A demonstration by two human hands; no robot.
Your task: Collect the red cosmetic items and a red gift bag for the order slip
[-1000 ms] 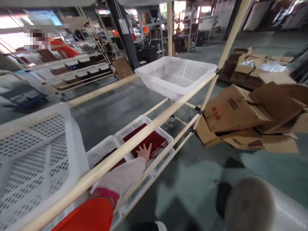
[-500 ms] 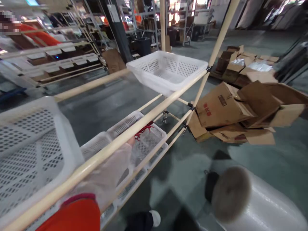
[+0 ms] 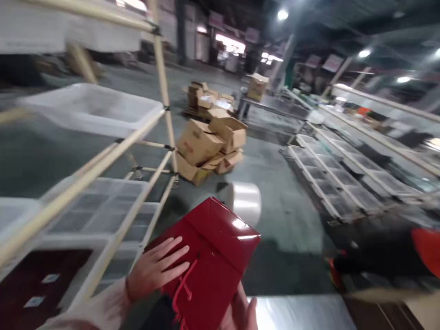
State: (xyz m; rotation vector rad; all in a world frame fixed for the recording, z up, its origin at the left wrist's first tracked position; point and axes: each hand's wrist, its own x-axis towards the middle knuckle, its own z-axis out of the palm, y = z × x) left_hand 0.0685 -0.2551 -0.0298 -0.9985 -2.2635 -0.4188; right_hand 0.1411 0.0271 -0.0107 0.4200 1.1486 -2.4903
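Note:
A glossy red paper gift bag [image 3: 213, 256] with red cord handles lies flat between my hands, low in the middle of the view. My left hand [image 3: 154, 268] rests on its left face with the fingers stretched out flat. My right hand [image 3: 242, 314] supports the bag from below at its lower right edge; only part of that hand shows. To the left stands a cream tube rack [image 3: 103, 160] with white perforated baskets [image 3: 99, 206]. The nearest lower basket holds dark red flat bags [image 3: 30, 284].
A heap of brown cartons [image 3: 206, 146] lies on the grey floor ahead, with a roll of bubble wrap [image 3: 245, 201] in front of it. More racks with white baskets [image 3: 343, 178] run along the right. A person in orange and black [image 3: 395, 261] is at the right edge.
My left hand has come out of the lower basket with a red bag, and both hands hold it now. The view has swung to the right, away from the rack.

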